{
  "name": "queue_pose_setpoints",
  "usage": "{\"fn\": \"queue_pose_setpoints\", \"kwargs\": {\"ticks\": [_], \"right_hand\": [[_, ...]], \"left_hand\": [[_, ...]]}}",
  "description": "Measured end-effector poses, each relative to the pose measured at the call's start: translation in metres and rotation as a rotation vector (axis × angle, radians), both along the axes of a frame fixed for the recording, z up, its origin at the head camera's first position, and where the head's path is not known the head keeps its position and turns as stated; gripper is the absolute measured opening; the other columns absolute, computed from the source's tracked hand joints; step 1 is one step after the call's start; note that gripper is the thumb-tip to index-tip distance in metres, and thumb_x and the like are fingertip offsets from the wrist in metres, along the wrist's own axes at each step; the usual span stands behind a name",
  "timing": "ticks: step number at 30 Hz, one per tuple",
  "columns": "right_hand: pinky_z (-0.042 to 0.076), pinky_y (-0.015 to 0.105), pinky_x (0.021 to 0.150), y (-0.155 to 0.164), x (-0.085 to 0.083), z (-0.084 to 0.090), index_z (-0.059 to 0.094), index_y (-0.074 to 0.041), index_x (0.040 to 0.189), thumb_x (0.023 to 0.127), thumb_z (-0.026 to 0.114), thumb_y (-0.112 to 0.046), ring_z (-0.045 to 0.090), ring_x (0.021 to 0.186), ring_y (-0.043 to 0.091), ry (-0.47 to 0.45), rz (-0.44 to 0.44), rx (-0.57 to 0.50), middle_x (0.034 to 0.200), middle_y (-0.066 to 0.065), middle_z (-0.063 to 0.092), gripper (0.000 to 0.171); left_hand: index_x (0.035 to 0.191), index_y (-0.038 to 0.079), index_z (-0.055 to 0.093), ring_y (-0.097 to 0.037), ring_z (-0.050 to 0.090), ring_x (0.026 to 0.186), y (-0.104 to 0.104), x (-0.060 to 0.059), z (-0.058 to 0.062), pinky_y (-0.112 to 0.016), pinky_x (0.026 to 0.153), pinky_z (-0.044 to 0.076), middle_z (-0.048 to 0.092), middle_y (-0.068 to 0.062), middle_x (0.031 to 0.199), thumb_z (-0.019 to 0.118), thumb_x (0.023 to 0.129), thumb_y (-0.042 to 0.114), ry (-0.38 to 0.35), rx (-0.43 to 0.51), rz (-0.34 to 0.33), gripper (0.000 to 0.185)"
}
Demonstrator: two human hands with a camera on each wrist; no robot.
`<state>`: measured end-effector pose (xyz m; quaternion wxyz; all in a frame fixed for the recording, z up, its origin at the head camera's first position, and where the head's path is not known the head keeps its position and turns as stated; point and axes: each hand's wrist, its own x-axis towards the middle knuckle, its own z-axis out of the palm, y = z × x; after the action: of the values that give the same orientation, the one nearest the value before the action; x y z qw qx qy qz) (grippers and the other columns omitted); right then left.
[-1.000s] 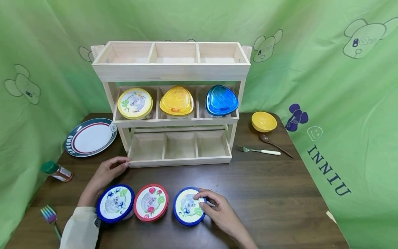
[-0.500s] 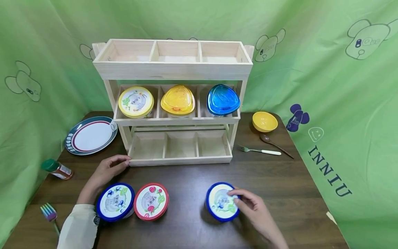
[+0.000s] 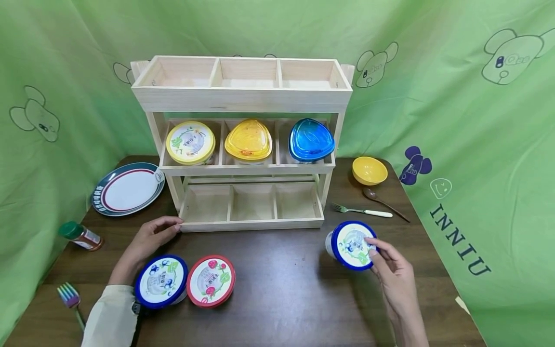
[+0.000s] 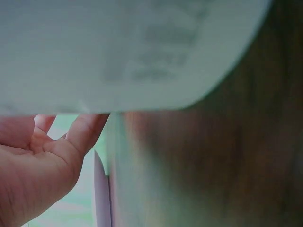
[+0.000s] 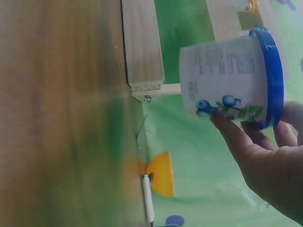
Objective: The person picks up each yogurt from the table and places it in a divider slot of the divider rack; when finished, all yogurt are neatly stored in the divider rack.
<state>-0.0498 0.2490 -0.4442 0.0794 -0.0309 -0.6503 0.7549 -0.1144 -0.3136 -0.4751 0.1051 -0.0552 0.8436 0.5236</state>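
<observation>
In the head view my right hand [image 3: 396, 272] grips a white tub [image 3: 354, 245] with a blue lid and blueberry print, tilted a little, right of the shelf's bottom tier. The right wrist view shows that tub [image 5: 227, 78] held clear of the table, fingers along its side and lid. My left hand [image 3: 151, 238] touches the lower left front corner of the wooden shelf [image 3: 251, 225] with nearly straight fingers. Beside its forearm stand another blue-lidded tub [image 3: 161, 282] and a red-lidded strawberry tub [image 3: 211, 281]. Part of a white tub [image 4: 118, 56] fills the top of the left wrist view.
On the middle tier sit a yellow-lidded tub [image 3: 191, 142], a yellow container [image 3: 249, 140] and a blue one [image 3: 311, 140]. A plate [image 3: 130, 190], spice jar [image 3: 81, 236] and rainbow fork [image 3: 69, 296] lie left; a yellow bowl [image 3: 369, 170], brown spoon [image 3: 383, 203] and white-handled fork [image 3: 368, 212] right.
My right hand has carried the blue-lidded tub from beside the red-lidded one to the right, then up and farther back toward the shelf's right end. My left hand has stayed at the shelf corner.
</observation>
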Motion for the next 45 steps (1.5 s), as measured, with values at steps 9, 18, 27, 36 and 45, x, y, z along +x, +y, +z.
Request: {"fn": "queue_pose_setpoints", "kwargs": {"ticks": [9,18,27,36,45], "right_hand": [[0.061,0.028,0.09,-0.006,-0.026,0.027,0.068,0.002,0.139,0.112,0.061,-0.009,0.067,0.115,0.018,-0.015,-0.007,0.003,0.14,0.01,0.062,0.03],[0.059,0.025,0.092,-0.035,-0.059,0.033,0.063,0.005,0.142,0.113,0.057,-0.007,0.065,0.113,0.018,0.022,0.098,0.095,0.138,0.009,0.063,0.032],[0.055,0.022,0.096,-0.062,-0.099,0.029,0.063,0.006,0.143,0.112,0.055,-0.003,0.061,0.119,0.02,0.063,0.178,0.175,0.146,0.015,0.058,0.033],[0.053,0.019,0.088,-0.082,-0.127,0.01,0.067,0.007,0.136,0.109,0.056,0.002,0.061,0.107,0.013,0.066,0.175,0.231,0.138,0.02,0.063,0.03],[0.049,0.016,0.088,-0.09,-0.134,-0.011,0.065,0.007,0.14,0.111,0.053,0.001,0.063,0.115,0.02,0.035,0.206,0.301,0.141,0.026,0.062,0.032]], "left_hand": [[0.146,-0.002,0.062,-0.017,0.059,0.113,0.0,-0.002,0.0,-0.023,0.089,0.051,0.066,-0.019,0.139,0.061,0.114,0.024,-0.004,-0.011,0.005,0.042],[0.144,-0.002,0.064,-0.017,0.058,0.115,0.002,-0.001,0.002,-0.021,0.089,0.052,0.065,-0.019,0.14,0.063,0.113,0.026,0.013,0.0,0.003,0.042],[0.145,-0.003,0.063,-0.014,0.059,0.113,0.0,-0.001,0.0,-0.022,0.089,0.053,0.065,-0.019,0.14,0.062,0.113,0.024,0.009,0.019,0.008,0.041],[0.145,-0.002,0.063,-0.015,0.06,0.113,0.002,-0.002,0.002,-0.022,0.089,0.053,0.064,-0.02,0.142,0.062,0.113,0.026,0.006,0.033,0.011,0.042],[0.144,-0.002,0.064,-0.02,0.059,0.116,0.002,0.0,0.001,-0.022,0.089,0.053,0.065,-0.019,0.139,0.063,0.113,0.026,0.013,0.013,0.003,0.041]]}}
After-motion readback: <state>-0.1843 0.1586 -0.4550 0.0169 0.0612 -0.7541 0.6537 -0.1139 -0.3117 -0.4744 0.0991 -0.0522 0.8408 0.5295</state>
